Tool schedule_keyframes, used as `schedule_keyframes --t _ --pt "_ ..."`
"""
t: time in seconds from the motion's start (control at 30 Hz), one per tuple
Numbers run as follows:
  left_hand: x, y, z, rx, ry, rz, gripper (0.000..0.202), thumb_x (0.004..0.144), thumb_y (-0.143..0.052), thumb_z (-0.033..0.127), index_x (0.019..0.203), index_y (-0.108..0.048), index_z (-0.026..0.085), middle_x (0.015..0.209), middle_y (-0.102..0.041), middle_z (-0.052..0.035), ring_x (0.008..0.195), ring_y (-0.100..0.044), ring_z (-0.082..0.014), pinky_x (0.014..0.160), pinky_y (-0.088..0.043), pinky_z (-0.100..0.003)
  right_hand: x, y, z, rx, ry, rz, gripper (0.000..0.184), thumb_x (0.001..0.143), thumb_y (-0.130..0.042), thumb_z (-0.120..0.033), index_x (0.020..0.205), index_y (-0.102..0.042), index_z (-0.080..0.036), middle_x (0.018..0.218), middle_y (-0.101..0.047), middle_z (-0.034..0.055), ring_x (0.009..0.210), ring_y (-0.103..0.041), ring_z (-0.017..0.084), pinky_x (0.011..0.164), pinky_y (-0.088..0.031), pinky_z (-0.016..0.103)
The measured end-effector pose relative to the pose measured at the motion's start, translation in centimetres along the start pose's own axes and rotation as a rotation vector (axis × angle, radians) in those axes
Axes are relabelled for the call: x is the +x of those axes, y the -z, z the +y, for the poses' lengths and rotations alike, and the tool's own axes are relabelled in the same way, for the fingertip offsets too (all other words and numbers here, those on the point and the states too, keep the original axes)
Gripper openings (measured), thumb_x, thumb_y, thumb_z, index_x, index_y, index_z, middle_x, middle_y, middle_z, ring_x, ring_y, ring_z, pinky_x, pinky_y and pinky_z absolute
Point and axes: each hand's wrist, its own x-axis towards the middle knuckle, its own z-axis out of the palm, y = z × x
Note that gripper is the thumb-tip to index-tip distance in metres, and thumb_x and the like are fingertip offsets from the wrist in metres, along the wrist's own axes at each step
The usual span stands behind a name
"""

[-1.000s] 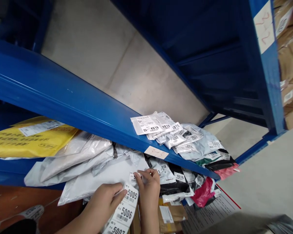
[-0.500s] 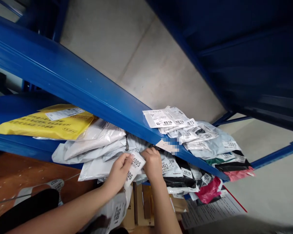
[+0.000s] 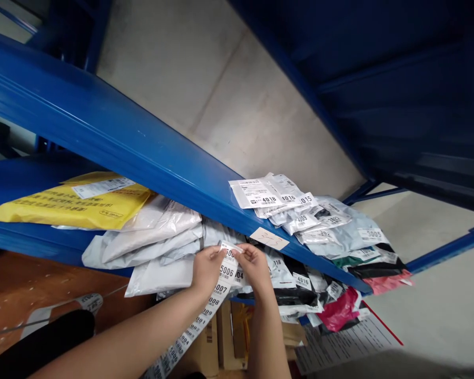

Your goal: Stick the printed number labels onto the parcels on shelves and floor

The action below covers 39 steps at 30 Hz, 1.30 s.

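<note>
My left hand (image 3: pixel 206 267) and my right hand (image 3: pixel 256 266) are raised together in front of a blue shelf. Both pinch the top end of a long strip of numbered barcode labels (image 3: pixel 217 292), which hangs down past my left forearm; the labels read 5006, 5007 and onward. The top label is held between the fingertips of both hands, just in front of white plastic mailer bags (image 3: pixel 158 237) lying on the lower shelf. A small paper tag (image 3: pixel 269 238) is stuck to the shelf beam (image 3: pixel 114 142) right above my hands.
A yellow mailer (image 3: pixel 75 205) lies at the left of the shelf. Several labelled parcels (image 3: pixel 300 210) are stacked on the upper shelf at the right, with black, pink and white bags (image 3: pixel 332 305) below. Cardboard boxes (image 3: pixel 229 331) stand under my arms. Grey floor lies at right.
The label strip has unrolled and now hangs long under my left arm. Both hands have moved up slightly and closer together, now pinching the strip's top label; 5005 no longer shows.
</note>
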Motion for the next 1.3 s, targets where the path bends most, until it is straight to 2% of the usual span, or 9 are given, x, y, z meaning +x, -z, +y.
schedule_keyframes --t 0.2,0.37,0.57,0.7,0.8,0.93,1.07,1.2,1.3 --pt "1.4 -0.2 0.3 0.078 0.047 0.081 0.034 0.065 -0.068 0.039 0.047 -0.047 0.019 0.041 -0.050 0.0040 0.044 -0.047 -0.0113 0.043 -0.032 -0.022 0.4 -0.4 0.7 -0.104 0.064 0.062 0.030 0.066 -0.073 -0.043 0.076 -0.068 -0.015 0.062 -0.068 0.0042 0.054 -0.060 0.016 0.053 -0.047 0.027" --pt "1.5 0.0 0.7 0.133 0.112 -0.040 0.015 0.069 -0.063 0.027 0.059 -0.059 0.016 0.050 -0.060 -0.0009 0.049 -0.056 -0.0158 0.048 -0.040 -0.025 0.5 -0.7 0.6 -0.359 0.082 0.145 0.029 0.071 -0.065 -0.042 0.079 -0.074 -0.016 0.068 -0.073 0.0079 0.061 -0.064 0.021 0.061 -0.050 0.033" --pt "1.5 0.0 0.4 0.287 0.013 -0.076 0.017 0.071 -0.059 0.029 0.059 -0.057 0.018 0.054 -0.058 0.0000 0.056 -0.054 -0.0164 0.052 -0.036 -0.025 0.4 -0.8 -0.1 -0.560 0.246 0.188 0.024 0.072 -0.060 -0.038 0.070 -0.074 -0.019 0.071 -0.072 0.0063 0.062 -0.061 0.019 0.066 -0.050 0.033" --pt "0.4 0.7 1.0 0.396 -0.032 -0.139 0.037 0.074 -0.054 0.039 0.045 -0.041 0.022 0.043 -0.041 0.0027 0.045 -0.039 -0.0137 0.048 -0.026 -0.026 0.6 -0.5 0.0 -0.602 0.268 0.140 0.023 0.073 -0.059 -0.037 0.070 -0.072 -0.018 0.071 -0.069 0.0068 0.061 -0.059 0.018 0.064 -0.049 0.031" --pt "-1.4 2.8 1.5 0.492 -0.164 -0.182 0.043 0.072 -0.059 0.038 0.044 -0.030 0.022 0.043 -0.030 0.0054 0.047 -0.029 -0.0118 0.051 -0.018 -0.027 0.6 -0.5 0.4 -0.626 0.262 0.116 0.024 0.075 -0.057 -0.037 0.072 -0.071 -0.018 0.072 -0.068 0.0065 0.061 -0.060 0.018 0.064 -0.049 0.031" --pt "-4.1 7.8 1.6 0.672 -0.335 -0.272 0.046 0.083 -0.049 0.042 0.050 -0.027 0.019 0.047 -0.028 0.0051 0.049 -0.029 -0.0110 0.053 -0.018 -0.027 0.2 -0.9 0.4 -0.737 0.241 0.159 0.021 0.076 -0.055 -0.032 0.074 -0.070 -0.017 0.073 -0.067 0.0076 0.060 -0.060 0.020 0.065 -0.049 0.035" --pt "-4.8 12.1 2.3 0.564 -0.299 -0.106 0.040 0.084 -0.051 0.048 0.057 -0.045 0.019 0.056 -0.043 0.0030 0.058 -0.041 -0.0131 0.057 -0.031 -0.024 -0.5 -2.8 -1.1 -0.902 0.353 0.343 0.026 0.072 -0.061 -0.024 0.097 -0.067 -0.017 0.094 -0.065 0.0145 0.084 -0.061 0.030 0.074 -0.050 0.044" --pt "-3.4 13.2 3.3 0.238 -0.151 -0.071 0.033 0.079 -0.059 0.052 0.079 -0.061 0.019 0.074 -0.059 -0.0001 0.072 -0.052 -0.0167 0.064 -0.041 -0.024 -0.6 -7.0 -3.2 -0.763 0.776 0.027 0.025 0.083 -0.045 -0.014 0.100 -0.064 -0.017 0.107 -0.064 0.0126 0.106 -0.056 0.024 0.091 -0.046 0.040" --pt "-2.3 12.5 3.3 0.064 -0.018 -0.119 0.039 0.072 -0.067 0.053 0.088 -0.063 0.018 0.070 -0.061 0.0011 0.063 -0.050 -0.0141 0.058 -0.040 -0.023 0.0 -9.4 -4.0 -0.643 0.869 -0.145 0.029 0.081 -0.042 -0.010 0.102 -0.062 -0.015 0.106 -0.064 0.0115 0.105 -0.056 0.022 0.092 -0.045 0.036"
